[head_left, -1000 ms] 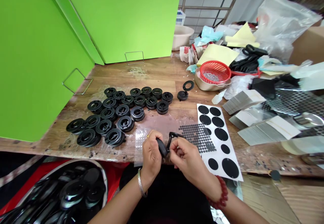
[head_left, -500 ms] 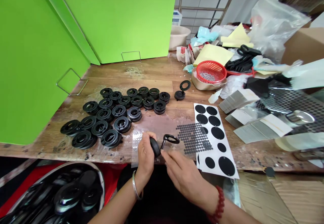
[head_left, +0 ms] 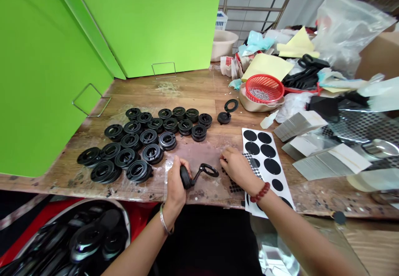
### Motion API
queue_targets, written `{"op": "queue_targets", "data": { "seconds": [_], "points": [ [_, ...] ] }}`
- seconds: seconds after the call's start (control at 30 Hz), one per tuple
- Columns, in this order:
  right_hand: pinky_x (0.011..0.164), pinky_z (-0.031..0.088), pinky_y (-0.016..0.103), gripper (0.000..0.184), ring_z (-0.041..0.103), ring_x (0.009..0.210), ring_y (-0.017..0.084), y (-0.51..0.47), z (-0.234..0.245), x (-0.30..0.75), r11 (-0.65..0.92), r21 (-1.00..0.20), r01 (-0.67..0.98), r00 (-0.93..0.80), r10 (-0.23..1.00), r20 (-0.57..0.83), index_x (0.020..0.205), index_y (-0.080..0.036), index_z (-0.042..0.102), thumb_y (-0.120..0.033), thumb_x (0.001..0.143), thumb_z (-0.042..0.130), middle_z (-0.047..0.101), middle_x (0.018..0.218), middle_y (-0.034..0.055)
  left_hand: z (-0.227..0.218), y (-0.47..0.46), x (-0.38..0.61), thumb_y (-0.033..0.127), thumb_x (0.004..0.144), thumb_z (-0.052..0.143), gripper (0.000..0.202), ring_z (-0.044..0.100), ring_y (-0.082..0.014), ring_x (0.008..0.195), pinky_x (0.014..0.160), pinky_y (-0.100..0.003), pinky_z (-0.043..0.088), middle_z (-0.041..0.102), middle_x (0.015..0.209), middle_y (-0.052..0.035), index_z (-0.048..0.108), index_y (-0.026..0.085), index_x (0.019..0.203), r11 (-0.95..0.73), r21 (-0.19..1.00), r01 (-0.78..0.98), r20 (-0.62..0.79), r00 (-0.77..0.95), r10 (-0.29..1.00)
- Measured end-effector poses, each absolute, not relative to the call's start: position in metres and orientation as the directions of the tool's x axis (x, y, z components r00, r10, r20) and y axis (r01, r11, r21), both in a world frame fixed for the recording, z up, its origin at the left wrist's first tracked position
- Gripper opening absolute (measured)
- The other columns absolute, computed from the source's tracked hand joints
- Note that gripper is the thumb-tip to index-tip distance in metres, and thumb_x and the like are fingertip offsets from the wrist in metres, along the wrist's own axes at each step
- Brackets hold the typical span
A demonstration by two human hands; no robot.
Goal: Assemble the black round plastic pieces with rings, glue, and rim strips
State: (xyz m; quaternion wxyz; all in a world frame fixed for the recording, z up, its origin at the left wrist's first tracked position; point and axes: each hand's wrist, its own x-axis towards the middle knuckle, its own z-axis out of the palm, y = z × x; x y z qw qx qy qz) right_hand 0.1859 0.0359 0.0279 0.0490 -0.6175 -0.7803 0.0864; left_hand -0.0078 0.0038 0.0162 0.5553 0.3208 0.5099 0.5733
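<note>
My left hand [head_left: 176,181] is wrapped round the thick round base of a black ring stand [head_left: 187,178]. The stand's hinged arm and ring [head_left: 209,170] stick out to the right, above the table. My right hand [head_left: 235,164] is over the clear sheet of small black dots [head_left: 234,184], covering much of it. Its fingers are bent together at the sheet's upper left edge; whether a dot is between them cannot be seen. Under the dot sheet lies a white sheet of large black round stickers [head_left: 267,150].
Several folded black ring stands [head_left: 126,157] cover the table's left half; one unfolded stand [head_left: 224,117] stands farther back. At right are a red basket [head_left: 264,88] of small metal parts, a small white bottle [head_left: 269,120] and grey-white stacks [head_left: 330,158]. Below left is a bag of black parts [head_left: 90,234].
My right hand has left the stand's arm and moved right and away from me, onto the dot sheet. My left hand still holds the stand, now turned slightly.
</note>
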Motion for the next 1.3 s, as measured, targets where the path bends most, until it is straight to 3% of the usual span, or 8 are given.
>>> {"op": "queue_targets", "data": {
  "seconds": [0.27,0.4,0.5,0.57,0.87,1.07,1.2,1.3],
  "points": [
    [0.064,0.041,0.030,0.023,0.057,0.081,0.027,0.040,0.021,0.177,0.209,-0.120,0.970,-0.216,0.975,-0.044,0.081,-0.015,0.058,0.005,0.088,0.068,0.056,0.090,0.0088,0.012,0.003,-0.007,0.075,0.088,0.047,0.062,0.045,-0.0132,0.052,0.053,-0.026,0.037,0.048,0.052,0.0017,0.052,0.021,0.058,0.141,0.953,-0.270,-0.194,-0.181,0.964],
    [0.068,0.044,0.033,0.025,0.055,0.081,0.029,0.030,0.017,0.181,0.300,-0.296,0.907,-0.220,0.936,0.273,0.075,-0.020,0.048,0.001,0.081,0.058,0.052,0.083,0.0063,0.009,0.004,-0.008,0.074,0.090,0.043,0.062,0.045,-0.0136,0.052,0.053,-0.027,0.037,0.048,0.053,0.0016,0.050,0.021,0.059,0.128,0.964,-0.235,-0.176,-0.196,0.965],
    [0.077,0.045,0.036,0.014,0.054,0.087,0.027,0.018,0.030,0.177,0.525,-0.502,0.688,-0.221,0.810,0.544,0.081,-0.019,0.049,-0.005,0.083,0.052,0.053,0.091,0.0060,0.010,0.002,-0.008,0.074,0.091,0.041,0.062,0.045,-0.0138,0.053,0.054,-0.027,0.037,0.048,0.054,0.0015,0.050,0.021,0.060,0.122,0.977,-0.176,-0.154,-0.186,0.970],
    [0.084,0.045,0.040,0.012,0.052,0.095,0.029,0.009,0.041,0.169,0.628,-0.523,0.576,-0.264,0.749,0.607,0.085,-0.019,0.052,-0.008,0.089,0.050,0.053,0.100,0.0078,0.012,-0.001,-0.007,0.074,0.092,0.040,0.061,0.044,-0.0140,0.053,0.053,-0.027,0.037,0.048,0.055,0.0016,0.051,0.021,0.063,0.104,0.987,-0.120,-0.124,-0.175,0.977],
    [0.090,0.046,0.057,0.017,0.047,0.109,0.039,0.000,0.055,0.157,0.721,-0.333,0.607,-0.515,0.677,0.526,0.088,-0.013,0.057,-0.004,0.097,0.046,0.055,0.111,0.0170,0.029,-0.014,-0.005,0.071,0.093,0.041,0.058,0.039,-0.0135,0.057,0.055,-0.027,0.033,0.042,0.059,0.0032,0.047,0.022,0.064,-0.056,0.994,0.089,0.065,-0.096,0.993],
    [0.096,0.047,0.060,0.020,0.044,0.123,0.040,-0.018,0.057,0.160,0.735,-0.312,0.602,-0.555,0.665,0.500,0.107,-0.010,0.063,-0.004,0.098,0.046,0.054,0.121,0.0190,0.029,-0.012,-0.002,0.075,0.088,0.047,0.059,0.035,-0.0125,0.054,0.051,-0.026,0.030,0.041,0.057,0.0038,0.049,0.021,0.063,0.117,0.986,-0.117,-0.137,-0.180,0.974],
    [0.088,0.057,0.050,0.027,0.056,0.111,0.034,-0.038,0.036,0.156,0.641,-0.423,0.641,-0.417,0.753,0.509,0.123,-0.013,0.060,-0.008,0.104,0.043,0.054,0.122,0.0175,0.030,-0.013,-0.001,0.074,0.085,0.054,0.059,0.036,-0.0118,0.052,0.050,-0.025,0.031,0.041,0.055,0.0036,0.048,0.021,0.059,0.256,0.935,-0.247,-0.293,-0.130,0.947],
    [0.076,0.059,0.036,0.028,0.063,0.093,0.026,-0.043,0.031,0.158,0.600,-0.566,0.566,-0.334,0.794,0.508,0.118,-0.017,0.061,-0.009,0.106,0.038,0.056,0.112,0.0130,0.033,-0.014,-0.005,0.074,0.086,0.051,0.058,0.042,-0.0134,0.054,0.052,-0.025,0.037,0.046,0.059,0.0019,0.053,0.020,0.064,0.329,0.899,-0.290,-0.346,-0.008,0.938]
  ]
}}
